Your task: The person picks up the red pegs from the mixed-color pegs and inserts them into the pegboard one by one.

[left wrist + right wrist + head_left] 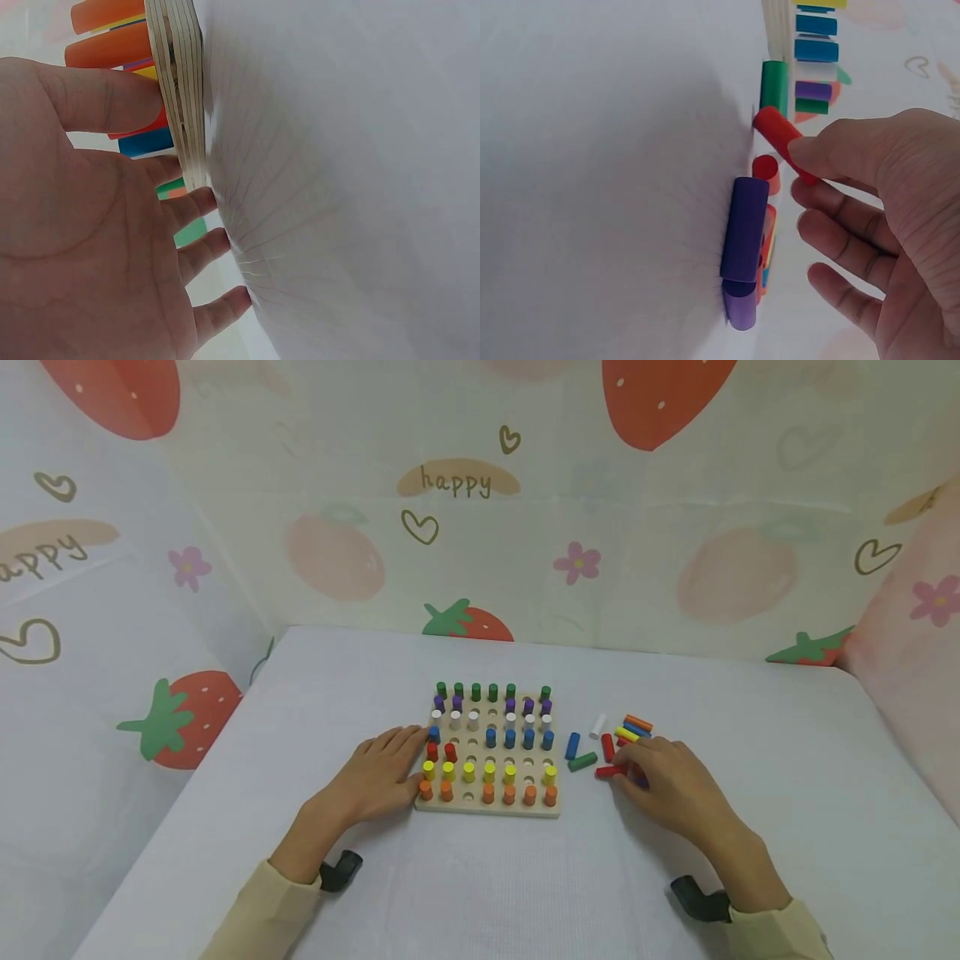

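Note:
A square wooden pegboard (487, 811) lies on the table with rows of coloured pegs standing in it: green at the back, then purple, white, blue, red, yellow, and orange in front. Several holes hold no peg. My left hand (382, 774) rests at the board's left edge; in the left wrist view its thumb touches the board's side and the other fingers extend onto the tabletop. Right of the board, my right hand (671, 785) pinches a red peg (778, 129) between thumb and fingers, tilted low over the table. Two purple pegs (744, 229) lie beneath that hand.
Loose pegs lie between the board and my right hand: a blue peg (573, 746), a green peg (582, 762), a white peg (597, 726) and another red peg (607, 747). Behind the hand are an orange peg (639, 722) and a yellow peg (627, 734). A printed curtain (630, 610) stands behind the table.

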A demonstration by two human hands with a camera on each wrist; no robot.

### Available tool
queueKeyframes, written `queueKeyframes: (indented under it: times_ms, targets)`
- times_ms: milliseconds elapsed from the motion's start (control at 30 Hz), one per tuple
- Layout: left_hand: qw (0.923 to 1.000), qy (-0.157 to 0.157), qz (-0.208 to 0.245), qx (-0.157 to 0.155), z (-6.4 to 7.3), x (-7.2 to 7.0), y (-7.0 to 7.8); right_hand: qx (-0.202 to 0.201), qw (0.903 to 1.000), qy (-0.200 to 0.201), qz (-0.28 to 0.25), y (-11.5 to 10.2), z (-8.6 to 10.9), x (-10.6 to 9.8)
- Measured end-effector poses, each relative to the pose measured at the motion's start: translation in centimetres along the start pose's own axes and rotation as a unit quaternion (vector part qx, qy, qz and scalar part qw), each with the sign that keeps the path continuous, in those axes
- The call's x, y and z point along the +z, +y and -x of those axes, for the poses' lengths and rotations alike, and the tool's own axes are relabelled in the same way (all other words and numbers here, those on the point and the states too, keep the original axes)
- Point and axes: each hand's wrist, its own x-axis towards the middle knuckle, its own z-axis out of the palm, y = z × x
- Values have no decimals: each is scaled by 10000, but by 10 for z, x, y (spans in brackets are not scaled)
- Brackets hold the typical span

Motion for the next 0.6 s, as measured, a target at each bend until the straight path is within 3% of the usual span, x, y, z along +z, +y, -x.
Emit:
queueKeyframes:
  times_ms: [600]
  targets:
    - [10000, 21, -3, 9, -1, 2, -2, -157, 9997, 194, -60, -5, 2, -4]
